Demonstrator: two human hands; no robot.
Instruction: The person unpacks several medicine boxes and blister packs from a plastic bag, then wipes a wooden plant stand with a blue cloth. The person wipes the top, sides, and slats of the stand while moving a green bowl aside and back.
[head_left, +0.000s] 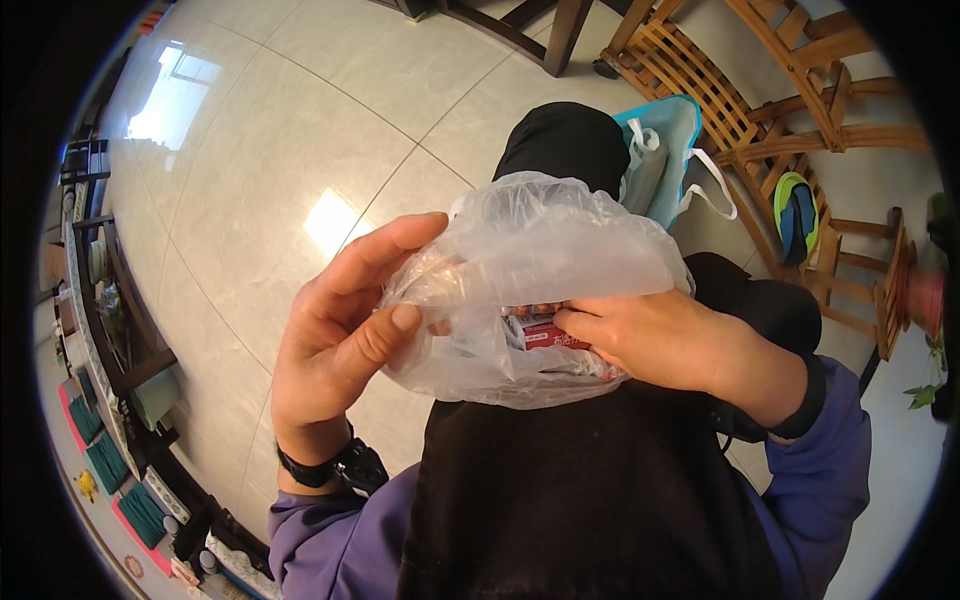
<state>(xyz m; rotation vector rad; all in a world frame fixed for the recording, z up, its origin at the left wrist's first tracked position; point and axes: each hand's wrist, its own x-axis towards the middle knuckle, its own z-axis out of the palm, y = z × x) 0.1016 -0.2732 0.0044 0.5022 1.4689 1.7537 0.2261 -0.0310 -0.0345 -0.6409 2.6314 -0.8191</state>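
A translucent plastic bag (555, 255) rests over the person's lap, its mouth facing up. On its left side, my left hand (352, 322) pinches the bag's edge between thumb and fingers. My right hand (660, 341) reaches into the opening from the right; its fingertips are partly hidden and touch a blister pack of capsules (534, 308). Just below that pack lies a red and white medicine box (551, 336) bearing writing. Whether the right fingers grip the pack or only touch it is hard to tell.
A light-blue bag with white handles (686, 161) stands on the tiled floor (300, 135) beyond the knees. Wooden slatted chairs (697, 82) are at upper right, with a green and blue object (796, 217) on one. Dark furniture (120, 322) lines the left.
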